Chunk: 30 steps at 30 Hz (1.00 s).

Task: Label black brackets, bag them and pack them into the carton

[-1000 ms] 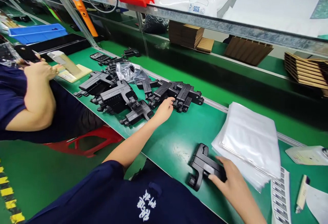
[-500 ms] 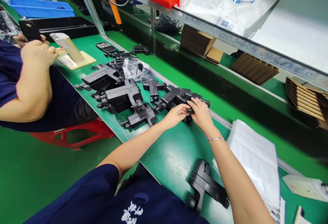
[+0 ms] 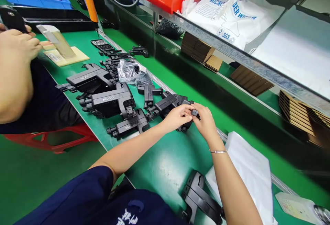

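My left hand (image 3: 176, 117) and my right hand (image 3: 205, 121) meet over the bench, fingers closed around the end of a black plastic part (image 3: 194, 112). A small grey-black end face shows between the fingertips; the rest is partly hidden by my hands. Just to the left lies a black T-shaped housing (image 3: 166, 104). More such housings, some marked BOSCH (image 3: 108, 99), are heaped farther left, with a single one (image 3: 131, 123) in front. Another black T-shaped housing (image 3: 199, 197) rests near my body, below my right forearm.
White sheets (image 3: 251, 170) and a plastic bottle (image 3: 296, 202) lie at the right. A clear plastic bag (image 3: 132, 72) sits behind the heap. The metal shelf edge (image 3: 232, 48) runs above the bench. At left, a co-worker's hand (image 3: 22, 44) holds a black piece.
The view has shifted, so the bench items appear farther left. Between my fingers, the black part's end face now shows more plainly. The co-worker's arm appears farther left.
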Each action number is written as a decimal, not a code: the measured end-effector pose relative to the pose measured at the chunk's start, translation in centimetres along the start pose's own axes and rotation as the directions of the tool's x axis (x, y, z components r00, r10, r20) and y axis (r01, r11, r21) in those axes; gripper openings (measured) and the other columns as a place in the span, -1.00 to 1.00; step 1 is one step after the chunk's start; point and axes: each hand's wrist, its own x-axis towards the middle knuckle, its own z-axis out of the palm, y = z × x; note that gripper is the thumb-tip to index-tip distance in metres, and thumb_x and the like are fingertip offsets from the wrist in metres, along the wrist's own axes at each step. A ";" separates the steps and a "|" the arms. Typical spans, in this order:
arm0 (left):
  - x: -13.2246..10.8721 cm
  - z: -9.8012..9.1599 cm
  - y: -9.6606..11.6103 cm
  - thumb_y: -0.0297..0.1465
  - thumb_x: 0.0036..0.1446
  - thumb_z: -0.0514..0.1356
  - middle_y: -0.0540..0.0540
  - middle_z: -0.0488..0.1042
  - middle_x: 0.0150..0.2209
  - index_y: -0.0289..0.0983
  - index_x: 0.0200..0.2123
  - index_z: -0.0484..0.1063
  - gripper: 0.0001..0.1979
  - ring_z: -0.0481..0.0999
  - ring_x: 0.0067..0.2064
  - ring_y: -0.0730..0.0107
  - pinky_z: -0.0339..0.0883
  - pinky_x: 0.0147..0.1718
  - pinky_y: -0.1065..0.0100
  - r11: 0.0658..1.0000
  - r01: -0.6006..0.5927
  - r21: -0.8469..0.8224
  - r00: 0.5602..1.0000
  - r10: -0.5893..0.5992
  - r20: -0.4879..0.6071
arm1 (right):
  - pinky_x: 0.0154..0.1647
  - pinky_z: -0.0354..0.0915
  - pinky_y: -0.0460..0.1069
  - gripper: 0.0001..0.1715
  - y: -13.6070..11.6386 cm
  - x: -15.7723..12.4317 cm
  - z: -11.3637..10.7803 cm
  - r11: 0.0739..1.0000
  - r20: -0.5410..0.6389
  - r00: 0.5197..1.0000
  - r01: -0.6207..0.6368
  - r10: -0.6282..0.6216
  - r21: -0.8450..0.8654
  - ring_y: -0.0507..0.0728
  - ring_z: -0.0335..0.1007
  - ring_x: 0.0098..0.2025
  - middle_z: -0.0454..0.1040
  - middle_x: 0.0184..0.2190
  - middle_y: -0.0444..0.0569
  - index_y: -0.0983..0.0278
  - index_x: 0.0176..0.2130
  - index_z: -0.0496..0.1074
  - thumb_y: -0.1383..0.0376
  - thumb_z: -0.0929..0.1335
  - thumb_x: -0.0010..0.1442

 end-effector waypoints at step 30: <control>-8.8 -4.7 -0.9 -0.34 0.17 0.06 -0.04 0.57 -0.36 -0.21 -0.23 0.50 -0.77 0.53 -0.33 0.29 0.34 -0.33 0.33 0.658 0.139 0.740 0.987 -0.154 -0.048 | 0.06 0.28 0.25 -0.32 -3.0 -2.7 4.6 0.948 0.098 0.992 0.100 -0.074 -0.303 0.37 0.22 0.18 0.29 0.22 0.22 0.32 0.21 0.27 0.53 0.28 0.10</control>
